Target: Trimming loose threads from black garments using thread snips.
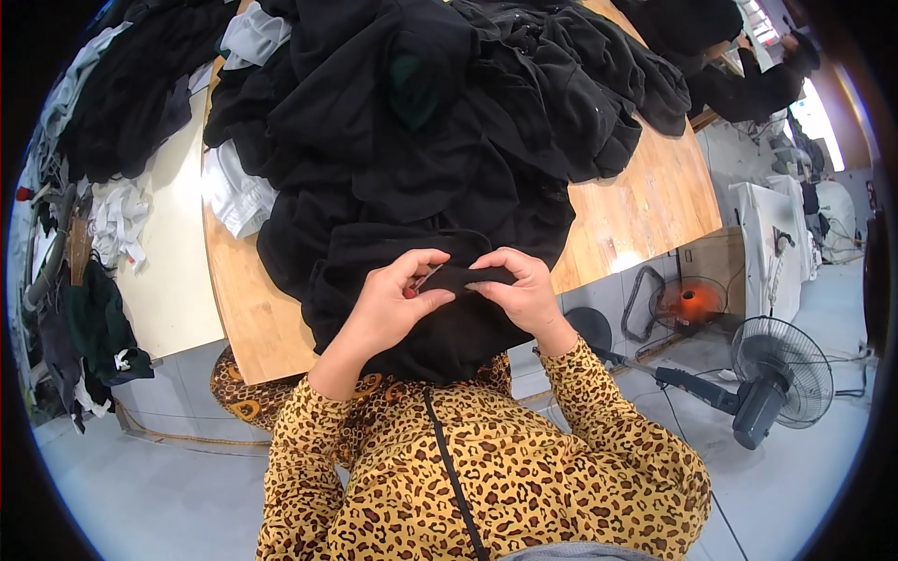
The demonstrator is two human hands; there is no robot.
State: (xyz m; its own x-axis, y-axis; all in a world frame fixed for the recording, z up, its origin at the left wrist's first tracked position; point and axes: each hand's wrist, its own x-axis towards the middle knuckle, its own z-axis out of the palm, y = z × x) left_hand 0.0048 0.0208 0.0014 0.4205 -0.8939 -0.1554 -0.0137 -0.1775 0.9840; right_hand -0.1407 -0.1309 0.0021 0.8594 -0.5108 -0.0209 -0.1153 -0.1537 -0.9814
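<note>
Creased matte black cloth (pixel 464 335), right hand (pixel 529 294) pinching it, left hand (pixel 385 297) gripping red object (pixel 410 293)

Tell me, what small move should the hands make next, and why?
Probably bring the small red-handled tool in the left hand, perhaps thread snips, closer to the black fabric pinched by the right hand. That fold is already held between thumb and fingers, and the tool's thin metal part angles toward it.

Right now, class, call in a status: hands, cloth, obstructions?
Right hand pinching black cloth. Left hand holding small red item. Black garments heaped ahead on table; nothing visibly blocking hands.
</note>
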